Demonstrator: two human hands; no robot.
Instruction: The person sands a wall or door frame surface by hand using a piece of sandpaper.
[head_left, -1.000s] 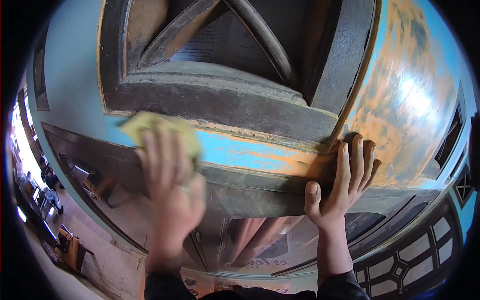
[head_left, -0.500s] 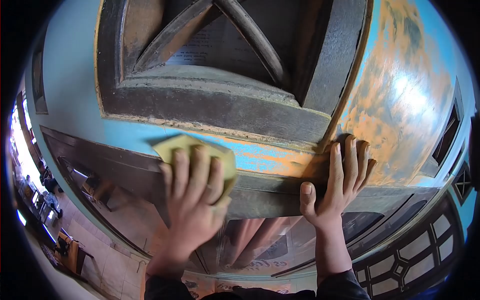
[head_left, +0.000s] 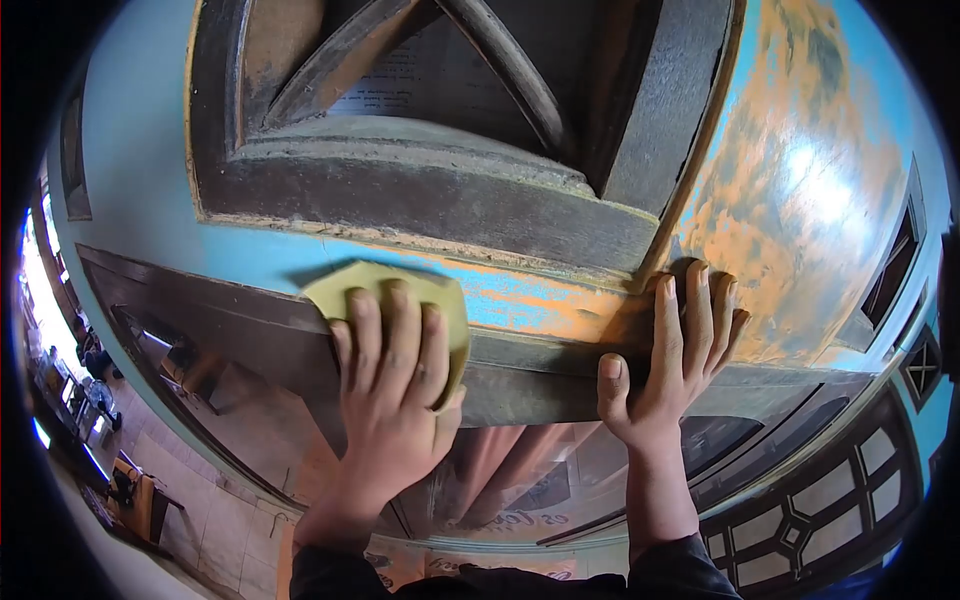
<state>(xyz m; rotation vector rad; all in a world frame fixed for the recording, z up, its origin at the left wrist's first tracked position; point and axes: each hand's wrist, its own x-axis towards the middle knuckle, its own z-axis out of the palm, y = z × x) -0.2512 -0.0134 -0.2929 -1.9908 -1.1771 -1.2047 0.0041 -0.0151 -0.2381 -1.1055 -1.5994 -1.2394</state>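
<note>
A yellowish sheet of sandpaper (head_left: 440, 300) lies against the narrow blue strip of wall (head_left: 265, 255) between two dark wooden frames. My left hand (head_left: 392, 385) presses it there with the fingers over its face and the thumb at its lower right edge. To the right of the sheet, the strip (head_left: 530, 305) shows blue paint worn to orange patches. My right hand (head_left: 680, 360) rests with fingers spread on the orange wall and the dark frame edge, holding nothing. The wall directly under the sandpaper is hidden.
Above is a dark wooden vent frame (head_left: 400, 205) with crossed bars. Below runs a dark window frame (head_left: 540, 390) over glass with a pinkish curtain (head_left: 500, 460) behind. A large orange-and-blue patchy wall (head_left: 780, 200) stands right. A wooden table (head_left: 145, 510) is at lower left.
My left hand and the sandpaper have shifted very slightly, and the sheet looks sharper and flatter now. My right hand stays in place. The whole view has moved a little.
</note>
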